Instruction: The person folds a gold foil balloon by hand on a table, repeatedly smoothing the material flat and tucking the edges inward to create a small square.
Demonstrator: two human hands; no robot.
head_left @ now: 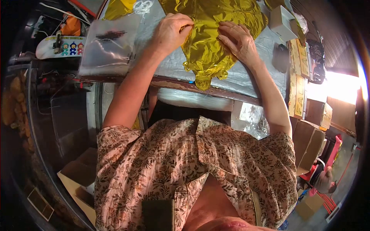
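A shiny gold foil balloon (208,50), uninflated and creased, lies flat on the covered table in front of me. Its scalloped end hangs slightly over the near edge, while the far part runs out of view at the top. At its left edge, my left hand (173,32) pinches the foil between thumb and fingers. My right hand (239,41) rests on the foil's right side, with the fingers stretched out and the thumb apart from them.
Clear plastic bags (108,50) lie at the table's left, below white string (142,6) and more gold foil (117,8). A white box (283,23) stands at right. Cardboard boxes (310,146) are stacked on the right. A printed skateboard deck (61,47) sits at left.
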